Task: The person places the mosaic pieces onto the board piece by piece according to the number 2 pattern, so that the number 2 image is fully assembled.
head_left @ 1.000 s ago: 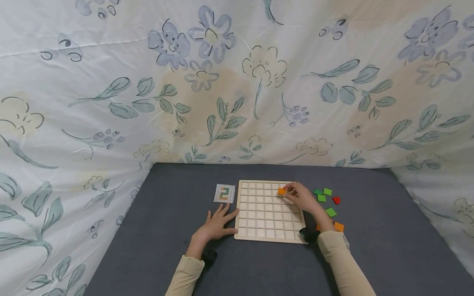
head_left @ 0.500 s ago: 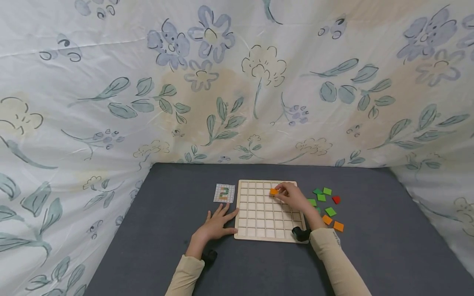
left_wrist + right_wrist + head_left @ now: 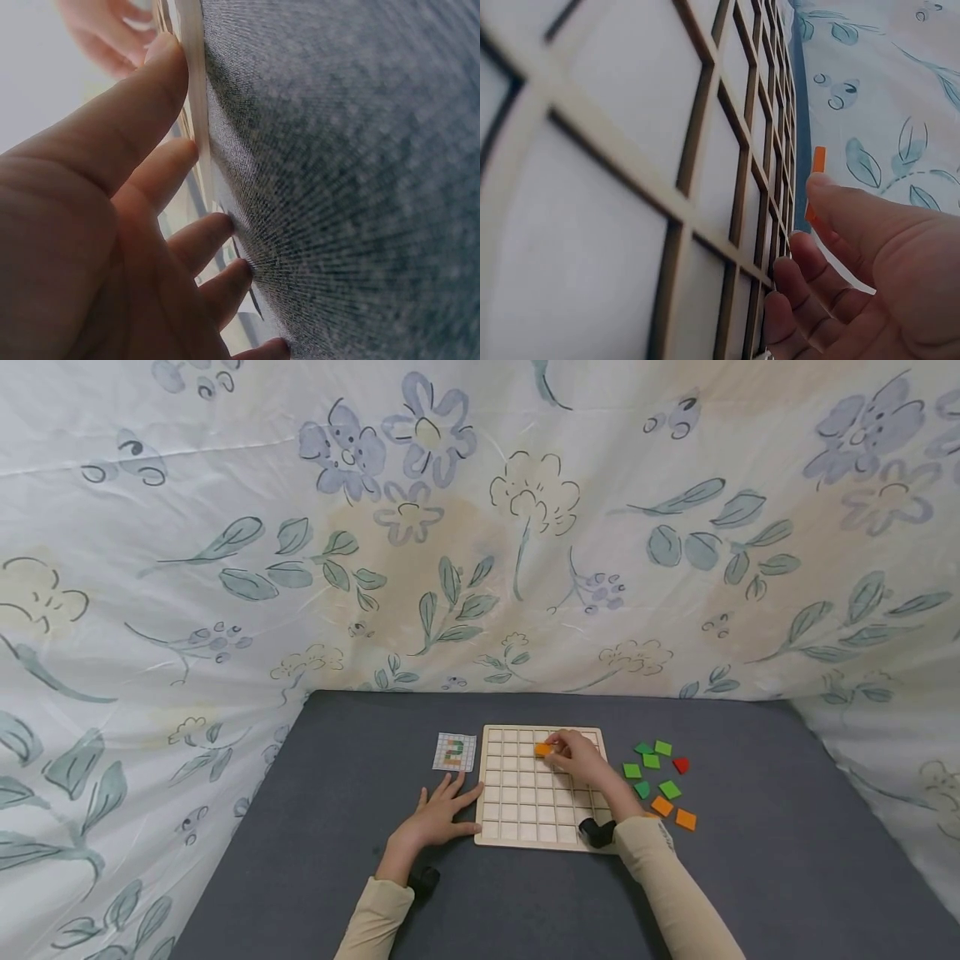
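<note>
A wooden grid board [image 3: 525, 841] with rows of square cells lies on the dark table. In the head view my right hand [image 3: 581, 760] is over the board's far part, pinching an orange square tile [image 3: 543, 749] between thumb and fingers. The right wrist view shows that orange tile [image 3: 819, 160] held on edge above the grid, the other fingertips right at the grid bars. My left hand [image 3: 435, 817] is spread, its thumb and index finger touching the board's left edge. In the left wrist view the thumb [image 3: 142, 97] lies along the wooden rim [image 3: 195, 82].
A small card [image 3: 454, 752] printed with a coloured grid figure lies left of the board. Right of it are scattered green tiles [image 3: 670, 789], orange tiles [image 3: 686, 819] and a red piece [image 3: 681, 765]. Floral cloth [image 3: 480, 543] hangs behind the table [image 3: 360, 752].
My right hand has moved left across the board's far part, carrying the orange tile. More of the tiles at the right show now. My left hand has stayed in place.
</note>
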A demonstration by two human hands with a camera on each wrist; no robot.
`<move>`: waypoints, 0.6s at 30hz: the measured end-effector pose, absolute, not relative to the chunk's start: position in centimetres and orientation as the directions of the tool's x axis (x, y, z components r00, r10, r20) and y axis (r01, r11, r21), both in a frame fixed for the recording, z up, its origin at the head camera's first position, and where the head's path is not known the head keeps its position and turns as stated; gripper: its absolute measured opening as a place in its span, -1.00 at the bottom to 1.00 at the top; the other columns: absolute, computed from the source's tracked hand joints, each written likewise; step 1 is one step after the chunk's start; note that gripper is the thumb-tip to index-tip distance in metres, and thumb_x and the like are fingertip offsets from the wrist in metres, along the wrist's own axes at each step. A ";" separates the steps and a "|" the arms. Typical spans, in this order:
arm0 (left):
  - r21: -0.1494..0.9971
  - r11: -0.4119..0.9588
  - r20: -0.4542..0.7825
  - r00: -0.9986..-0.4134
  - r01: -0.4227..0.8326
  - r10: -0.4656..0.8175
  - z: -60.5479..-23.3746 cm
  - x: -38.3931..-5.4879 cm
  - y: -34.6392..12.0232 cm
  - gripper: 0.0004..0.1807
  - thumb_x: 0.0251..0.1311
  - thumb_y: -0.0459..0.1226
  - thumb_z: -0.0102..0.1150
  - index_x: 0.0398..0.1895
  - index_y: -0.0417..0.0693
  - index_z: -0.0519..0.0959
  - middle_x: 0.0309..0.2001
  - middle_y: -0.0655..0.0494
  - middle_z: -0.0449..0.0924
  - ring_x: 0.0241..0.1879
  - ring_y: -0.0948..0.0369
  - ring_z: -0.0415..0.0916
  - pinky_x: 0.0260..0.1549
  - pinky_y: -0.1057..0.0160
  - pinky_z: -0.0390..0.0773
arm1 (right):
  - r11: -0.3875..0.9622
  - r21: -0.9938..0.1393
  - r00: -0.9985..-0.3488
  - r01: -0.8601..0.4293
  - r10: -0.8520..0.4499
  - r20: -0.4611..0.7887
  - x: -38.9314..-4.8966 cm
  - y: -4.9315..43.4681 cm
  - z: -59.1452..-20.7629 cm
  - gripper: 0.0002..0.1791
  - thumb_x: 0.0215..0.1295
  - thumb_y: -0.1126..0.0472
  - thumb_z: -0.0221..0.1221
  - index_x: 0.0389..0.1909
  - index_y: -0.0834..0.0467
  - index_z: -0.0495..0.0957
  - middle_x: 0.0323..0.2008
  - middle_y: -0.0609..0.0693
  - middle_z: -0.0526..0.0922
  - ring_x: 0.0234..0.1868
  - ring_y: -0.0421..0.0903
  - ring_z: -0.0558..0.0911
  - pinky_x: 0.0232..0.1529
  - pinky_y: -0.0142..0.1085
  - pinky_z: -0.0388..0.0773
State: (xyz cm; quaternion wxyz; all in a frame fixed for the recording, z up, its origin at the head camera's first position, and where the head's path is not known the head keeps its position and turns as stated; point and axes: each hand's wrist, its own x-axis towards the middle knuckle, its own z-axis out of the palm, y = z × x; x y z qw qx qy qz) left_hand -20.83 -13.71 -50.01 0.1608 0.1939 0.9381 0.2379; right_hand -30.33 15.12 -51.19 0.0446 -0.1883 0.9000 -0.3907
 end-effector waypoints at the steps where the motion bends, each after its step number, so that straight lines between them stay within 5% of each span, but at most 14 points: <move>1: 0.510 0.811 -0.209 -0.874 0.287 0.440 -50.0 -20.8 -13.7 -0.25 0.18 0.04 0.12 0.42 0.11 0.14 0.45 -0.13 -0.12 0.43 -0.15 -0.28 0.24 -0.38 -0.29 | 0.624 -0.721 -0.925 -0.303 -0.373 0.066 -30.4 15.0 -51.2 -0.73 0.24 0.25 0.19 -0.06 0.25 0.52 -0.34 0.06 0.50 -0.41 -0.12 0.45 -0.40 -0.30 0.43; 18: 0.514 0.807 -0.202 -0.874 0.289 0.442 -49.8 -20.6 -13.8 -0.26 0.19 0.02 0.12 0.42 0.08 0.15 0.45 -0.14 -0.11 0.43 -0.16 -0.27 0.24 -0.38 -0.28 | 0.657 -0.715 -0.938 -0.241 -0.348 -0.003 -30.8 12.7 -50.8 -0.72 0.27 0.18 0.18 -0.04 0.16 0.51 -0.45 -0.01 0.51 -0.53 -0.14 0.42 -0.54 -0.30 0.35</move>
